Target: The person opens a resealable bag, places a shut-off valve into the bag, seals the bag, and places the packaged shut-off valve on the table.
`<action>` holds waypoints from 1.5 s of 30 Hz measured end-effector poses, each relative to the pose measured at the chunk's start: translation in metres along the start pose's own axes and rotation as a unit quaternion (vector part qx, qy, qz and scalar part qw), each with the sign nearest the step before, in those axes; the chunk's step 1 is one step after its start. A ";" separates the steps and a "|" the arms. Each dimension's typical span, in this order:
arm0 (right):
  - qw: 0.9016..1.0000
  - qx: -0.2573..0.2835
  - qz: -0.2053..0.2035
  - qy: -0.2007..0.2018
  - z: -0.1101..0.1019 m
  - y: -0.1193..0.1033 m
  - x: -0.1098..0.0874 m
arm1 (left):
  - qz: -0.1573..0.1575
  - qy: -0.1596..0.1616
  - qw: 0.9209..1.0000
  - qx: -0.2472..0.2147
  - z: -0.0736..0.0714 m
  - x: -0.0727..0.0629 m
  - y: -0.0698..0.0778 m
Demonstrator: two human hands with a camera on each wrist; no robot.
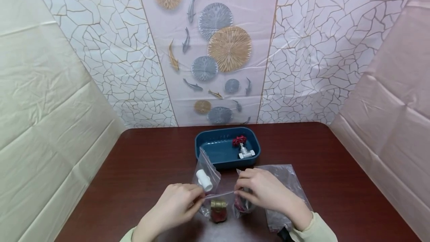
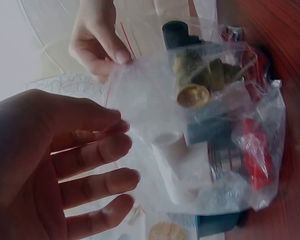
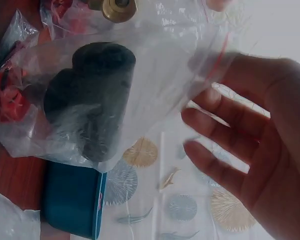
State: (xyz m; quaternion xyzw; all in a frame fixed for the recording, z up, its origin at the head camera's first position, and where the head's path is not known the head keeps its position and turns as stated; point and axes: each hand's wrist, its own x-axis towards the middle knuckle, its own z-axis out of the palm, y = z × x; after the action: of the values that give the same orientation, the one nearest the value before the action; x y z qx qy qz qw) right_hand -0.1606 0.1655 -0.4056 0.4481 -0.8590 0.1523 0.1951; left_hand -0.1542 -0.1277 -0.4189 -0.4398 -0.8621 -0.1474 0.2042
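Observation:
My left hand [image 1: 181, 199] pinches the top edge of a clear zip bag between thumb and forefinger, its other fingers loosely bent. Inside bags beside it are a white plastic valve [image 2: 177, 162] with a red handle [image 2: 256, 155] and a brass valve [image 1: 218, 205] with its red part downward. Across from it, my right hand [image 1: 260, 189] grips the zip edge of a bag [image 3: 160, 95] holding a dark grey valve [image 3: 97, 95] with a red handle [image 3: 10, 97]. The bags stand upright close together and overlap in the wrist views.
Behind the hands stands a blue tray [image 1: 215, 164] with a metal gate valve [image 1: 246, 151] in it, topped by a red handwheel [image 1: 239, 140]. A flat clear bag [image 1: 285, 174] lies on the brown table [image 1: 151, 156] under the right forearm. Patterned cloth hangs behind.

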 end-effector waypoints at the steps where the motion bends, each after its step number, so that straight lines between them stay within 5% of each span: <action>1: 1.000 -0.005 0.007 0.003 0.000 0.002 0.001 | -0.003 0.000 1.000 -0.001 0.001 0.003 0.001; 12: 0.993 -0.032 0.114 0.018 0.016 0.040 0.023 | -0.039 0.021 0.997 0.058 0.020 0.035 0.003; 27: 0.975 -0.020 0.221 0.030 0.030 0.061 0.030 | -0.105 -0.029 0.994 0.000 0.034 0.058 -0.003; 33: 0.972 -0.015 0.233 0.024 0.027 0.062 0.027 | -0.119 -0.018 0.992 -0.024 0.031 0.060 -0.005; 38: 0.968 -0.020 0.251 0.015 0.018 0.066 0.010 | -0.110 -0.005 0.993 -0.053 0.027 0.072 -0.004; 45: 0.955 -0.051 0.293 0.020 -0.015 0.077 -0.040 | -0.050 0.019 0.997 -0.051 0.021 0.111 0.011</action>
State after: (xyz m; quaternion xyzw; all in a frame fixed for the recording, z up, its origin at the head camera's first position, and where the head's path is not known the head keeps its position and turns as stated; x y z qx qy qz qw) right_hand -0.2002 0.2429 -0.4185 0.1636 -0.9550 0.1679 0.1816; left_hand -0.2084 -0.0346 -0.3831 -0.4033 -0.8701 -0.2094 0.1907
